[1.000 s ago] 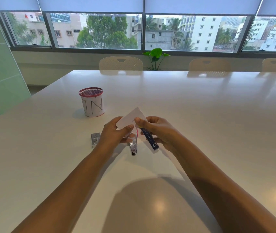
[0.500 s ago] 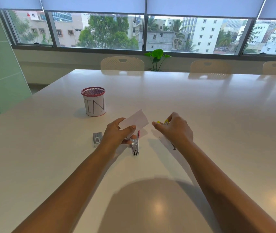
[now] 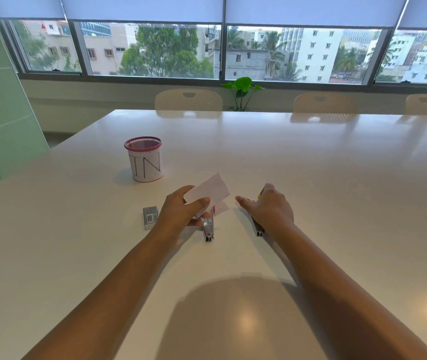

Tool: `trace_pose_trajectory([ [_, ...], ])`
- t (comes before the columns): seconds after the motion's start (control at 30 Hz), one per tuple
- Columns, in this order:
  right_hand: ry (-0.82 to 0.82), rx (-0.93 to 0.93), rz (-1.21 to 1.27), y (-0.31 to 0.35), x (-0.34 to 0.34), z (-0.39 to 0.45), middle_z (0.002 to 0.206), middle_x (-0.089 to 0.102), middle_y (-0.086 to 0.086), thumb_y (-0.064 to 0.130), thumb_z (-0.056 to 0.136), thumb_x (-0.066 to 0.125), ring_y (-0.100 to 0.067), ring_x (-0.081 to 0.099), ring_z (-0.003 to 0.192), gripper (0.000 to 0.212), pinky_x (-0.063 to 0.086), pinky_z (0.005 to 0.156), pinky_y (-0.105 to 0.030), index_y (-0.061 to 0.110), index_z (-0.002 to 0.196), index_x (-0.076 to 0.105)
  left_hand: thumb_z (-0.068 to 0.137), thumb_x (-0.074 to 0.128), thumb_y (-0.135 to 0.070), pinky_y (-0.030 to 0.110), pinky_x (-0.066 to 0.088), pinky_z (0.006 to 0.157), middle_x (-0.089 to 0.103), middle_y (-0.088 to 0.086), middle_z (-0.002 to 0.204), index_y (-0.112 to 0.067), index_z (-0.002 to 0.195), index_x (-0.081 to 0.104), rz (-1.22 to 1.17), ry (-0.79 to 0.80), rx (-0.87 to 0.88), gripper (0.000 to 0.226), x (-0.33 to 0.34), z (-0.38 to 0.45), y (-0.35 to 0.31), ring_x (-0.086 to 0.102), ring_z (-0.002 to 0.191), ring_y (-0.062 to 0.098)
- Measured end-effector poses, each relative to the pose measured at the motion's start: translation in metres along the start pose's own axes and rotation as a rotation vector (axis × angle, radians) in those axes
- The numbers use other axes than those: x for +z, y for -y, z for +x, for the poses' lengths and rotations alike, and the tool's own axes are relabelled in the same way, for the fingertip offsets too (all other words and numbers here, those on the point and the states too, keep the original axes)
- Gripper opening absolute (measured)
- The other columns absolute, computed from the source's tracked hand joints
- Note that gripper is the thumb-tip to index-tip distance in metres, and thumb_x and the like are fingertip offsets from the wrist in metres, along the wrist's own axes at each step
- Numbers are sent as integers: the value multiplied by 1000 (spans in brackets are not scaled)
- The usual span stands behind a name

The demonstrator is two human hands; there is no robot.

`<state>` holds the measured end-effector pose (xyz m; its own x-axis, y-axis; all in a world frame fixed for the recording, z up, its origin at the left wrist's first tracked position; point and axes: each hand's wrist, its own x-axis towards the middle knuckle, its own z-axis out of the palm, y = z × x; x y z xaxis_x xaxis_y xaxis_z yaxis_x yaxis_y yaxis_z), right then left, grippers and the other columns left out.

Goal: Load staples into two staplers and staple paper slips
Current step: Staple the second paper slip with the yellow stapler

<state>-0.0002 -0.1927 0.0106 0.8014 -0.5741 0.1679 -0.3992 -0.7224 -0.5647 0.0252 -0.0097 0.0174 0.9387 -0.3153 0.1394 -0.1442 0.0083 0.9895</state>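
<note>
On the table, the right hand has set its stapler down, fingers now loosely spread over it; the left hand still pinches the slip, likely just stapled.

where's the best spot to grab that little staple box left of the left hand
Pinch the staple box across its two long sides, coming straight down from above. It lies flat on the table, long axis running away from the camera, so only the side walls give the fingers any purchase. The left hand, right beside it, is busy with a paper slip, so free that hand first.
</note>
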Motion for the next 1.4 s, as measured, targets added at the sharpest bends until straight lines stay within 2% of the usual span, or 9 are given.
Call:
trace_pose_trajectory([
  [0.33,23,-17,-90,0,2,1,99,64,-10,61,77,61,-28,62,89,61,39,61,-30,8,105,48,87,59,-13,18,54,50,63,-4,83,-26,94,55,18,-7,-12,16,1,0,0,65,57,4],
  [0.47,51,1,-78,-3,-1,3,105,63,-11,65,76,58,-30,61,97,68,39,65,-31,7,109,48,86,60,-14,19,56,53,64,-3,85,-22,100,55,21,-12,-27,17,-1,2,1,65,55,2],
  [0.7,3,-14,-66,-4,-9,6,106,63,-9,67,80,49,-28,60,97,65,38,66,-31,11,112,47,86,60,-11,17,54,48,62,-6,78,-24,90,54,-18,-47,-32,15,0,2,-1,64,50,1],
  [0.83,-41,-266,137,1,-16,8,104,58,-3,45,85,59,-18,56,82,43,37,64,-27,19,117,46,86,60,-11,19,55,50,64,-4,81,-27,89,54,-88,-88,-33,18,-2,2,-2,65,51,4],
  [0.9,-6,-427,227,6,-16,6,107,53,-1,34,83,65,-13,54,79,46,39,64,-24,23,123,46,85,61,-13,22,57,55,66,2,87,-24,103,54,-107,-81,-38,23,-4,3,-2,67,55,8],
  [1.0,76,-583,321,13,-14,0,114,46,1,28,81,69,-9,52,86,53,38,67,-7,26,129,46,82,64,-16,28,59,62,66,4,94,-25,115,51,-138,-78,-88,36,-6,5,-2,69,61,14],
  [1.13,144,-661,404,18,-13,-5,119,45,6,30,81,68,-9,50,95,41,38,69,-1,36,119,53,84,60,-14,23,58,55,68,11,92,-18,113,54,-275,-43,-154,30,-5,3,-3,67,57,14],
  [1.3,220,-640,485,22,-16,-8,114,48,6,24,83,67,-10,51,97,16,34,72,-7,31,97,63,88,56,-14,20,56,51,70,7,66,-11,105,58,-328,-9,-134,17,-5,3,-1,65,51,12],
  [1.4,222,-597,557,25,-17,-10,109,53,7,22,83,68,-9,54,93,10,37,71,-10,27,91,65,92,50,-19,21,56,49,69,11,78,-7,105,59,-323,-32,-139,20,-6,2,-4,64,49,13],
])
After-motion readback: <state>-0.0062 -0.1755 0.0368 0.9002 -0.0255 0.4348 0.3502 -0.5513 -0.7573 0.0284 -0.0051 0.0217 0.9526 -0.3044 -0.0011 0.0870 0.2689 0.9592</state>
